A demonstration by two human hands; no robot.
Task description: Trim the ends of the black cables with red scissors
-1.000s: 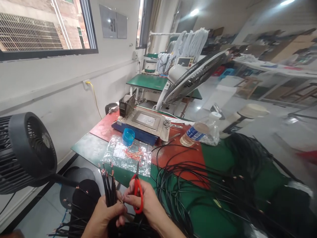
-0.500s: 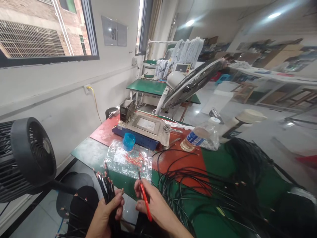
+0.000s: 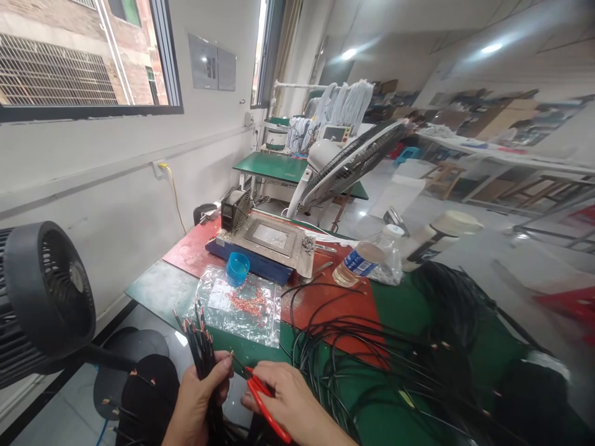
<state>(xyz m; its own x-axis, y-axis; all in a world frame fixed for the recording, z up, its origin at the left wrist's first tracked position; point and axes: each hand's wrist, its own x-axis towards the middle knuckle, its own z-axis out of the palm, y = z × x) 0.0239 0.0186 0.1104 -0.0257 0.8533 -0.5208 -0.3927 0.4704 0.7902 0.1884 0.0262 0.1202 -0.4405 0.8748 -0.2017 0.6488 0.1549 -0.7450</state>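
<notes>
A bunch of black cables (image 3: 201,347) with stripped, reddish wire ends is gripped in my left hand (image 3: 204,390). One wire end stands up at that thumb's tip. My right hand (image 3: 283,393) is closed around red-handled pliers (image 3: 261,402), whose handles are spread. Their thin dark jaws point up and left, close to the wire end at my left thumb; whether they touch it I cannot tell. Beyond my hands, a clear plastic bag (image 3: 209,322) lies on the table with small red and copper-coloured scraps (image 3: 251,303) on it.
A blue round cup (image 3: 237,270) stands at the bag's far edge, before a blue-sided hot plate (image 3: 251,261). Loose black cables (image 3: 320,347) spread over the table to the right. A bottle of liquid (image 3: 357,265) stands behind them. A black fan (image 3: 46,285) is at left.
The pliers have swung left, from upright to slanting, and their handles have spread. Their tips are now by my left thumb. The view has shifted slightly.
</notes>
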